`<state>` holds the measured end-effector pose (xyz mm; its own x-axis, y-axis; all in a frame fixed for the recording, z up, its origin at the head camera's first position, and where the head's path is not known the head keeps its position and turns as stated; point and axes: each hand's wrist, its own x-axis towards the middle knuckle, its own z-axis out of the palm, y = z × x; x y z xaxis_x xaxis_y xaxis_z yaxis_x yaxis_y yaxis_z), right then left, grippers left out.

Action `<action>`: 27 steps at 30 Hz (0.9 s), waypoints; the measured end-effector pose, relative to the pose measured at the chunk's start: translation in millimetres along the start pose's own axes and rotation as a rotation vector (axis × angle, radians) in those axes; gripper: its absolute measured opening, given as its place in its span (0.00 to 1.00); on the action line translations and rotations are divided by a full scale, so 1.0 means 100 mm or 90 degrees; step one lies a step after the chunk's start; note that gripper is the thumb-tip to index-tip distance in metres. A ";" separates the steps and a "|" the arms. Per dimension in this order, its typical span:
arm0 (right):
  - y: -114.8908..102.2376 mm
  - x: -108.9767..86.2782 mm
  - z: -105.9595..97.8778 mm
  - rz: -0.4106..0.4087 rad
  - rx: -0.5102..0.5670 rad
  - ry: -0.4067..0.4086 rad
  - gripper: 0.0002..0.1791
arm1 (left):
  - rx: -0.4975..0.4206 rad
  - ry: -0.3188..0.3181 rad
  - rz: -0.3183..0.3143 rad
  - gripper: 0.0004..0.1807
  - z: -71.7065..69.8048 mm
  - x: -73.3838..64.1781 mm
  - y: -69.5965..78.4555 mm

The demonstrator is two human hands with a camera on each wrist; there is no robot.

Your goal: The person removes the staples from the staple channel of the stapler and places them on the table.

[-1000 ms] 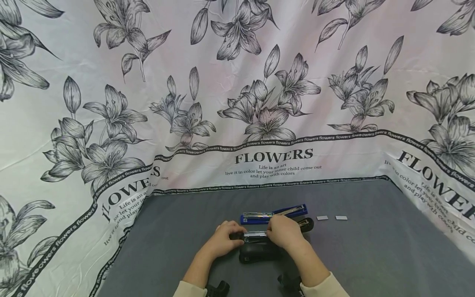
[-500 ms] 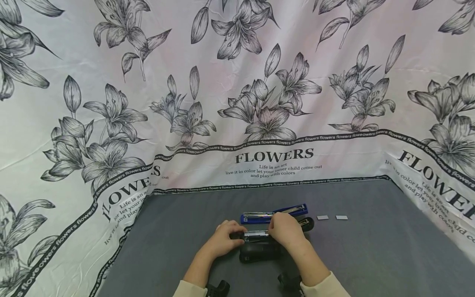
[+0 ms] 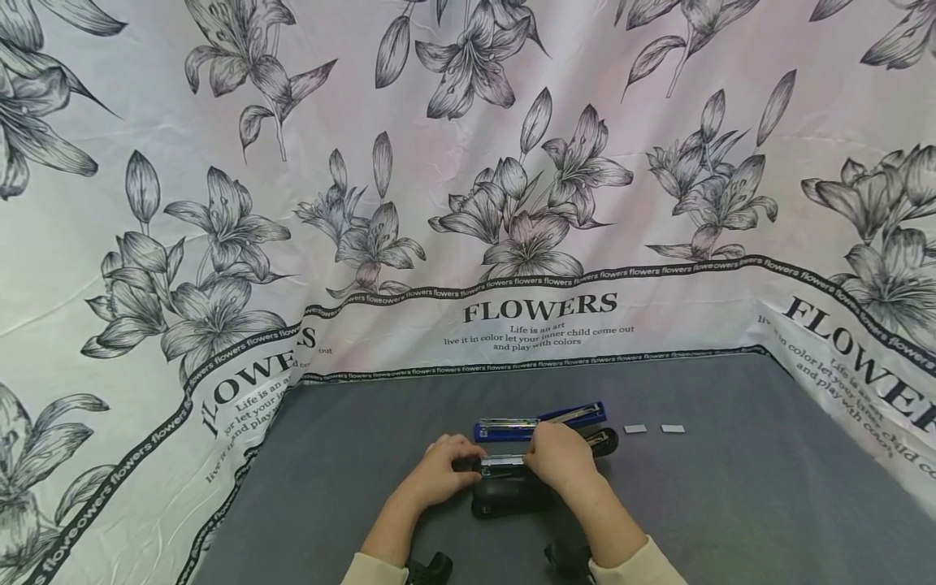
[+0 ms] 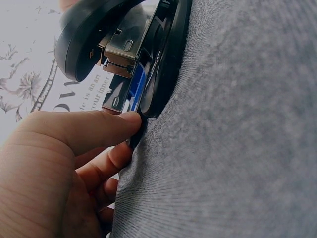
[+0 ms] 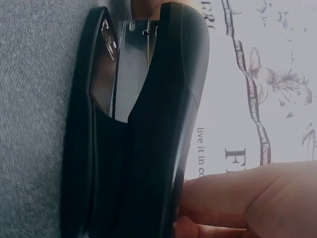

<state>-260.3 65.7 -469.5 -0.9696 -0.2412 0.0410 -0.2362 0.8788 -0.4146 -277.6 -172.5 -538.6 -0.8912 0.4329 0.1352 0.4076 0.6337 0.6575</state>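
Note:
Three staplers lie one behind another in the head view. My left hand (image 3: 439, 471) pinches the left end of the middle black stapler (image 3: 502, 461), which is swung open with its silver magazine facing up. On that same stapler, my right hand (image 3: 559, 459) grips over the magazine with curled fingers, its fingertips hidden. In the left wrist view, the left thumb (image 4: 106, 128) presses on the stapler's end. Nearer to me, a folded black stapler (image 3: 512, 497) fills much of the right wrist view, in front of the right hand (image 5: 247, 198).
Behind both hands lies a blue stapler (image 3: 508, 429), also swung open. Two small pale strips (image 3: 635, 429) sit to its right on the grey cloth (image 3: 731, 487). A white flower-print curtain (image 3: 541, 325) closes off the back and sides.
My right hand has slid slightly right along the silver magazine, then back left. The left hand and the staplers have stayed in place.

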 end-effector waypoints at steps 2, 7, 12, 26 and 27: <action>0.00 0.00 -0.01 0.002 -0.005 0.001 0.19 | -0.001 -0.001 -0.001 0.15 0.00 0.00 0.00; 0.00 0.00 0.00 -0.057 0.035 -0.018 0.20 | -0.004 0.006 -0.006 0.15 0.01 0.01 -0.01; 0.01 0.02 0.03 -0.073 0.056 -0.025 0.15 | -0.010 0.008 -0.008 0.14 0.01 0.01 -0.02; 0.03 0.09 0.09 -0.015 0.144 -0.010 0.09 | -0.006 0.006 0.005 0.14 0.01 0.00 -0.03; 0.03 0.09 0.10 -0.016 0.167 -0.011 0.09 | -0.006 0.005 0.005 0.14 0.01 0.00 -0.03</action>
<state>-269.3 62.0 -479.5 -0.9618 -0.2710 0.0398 -0.2337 0.7362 -0.6352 -278.7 -173.4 -541.6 -0.8899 0.4321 0.1465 0.4123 0.6241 0.6638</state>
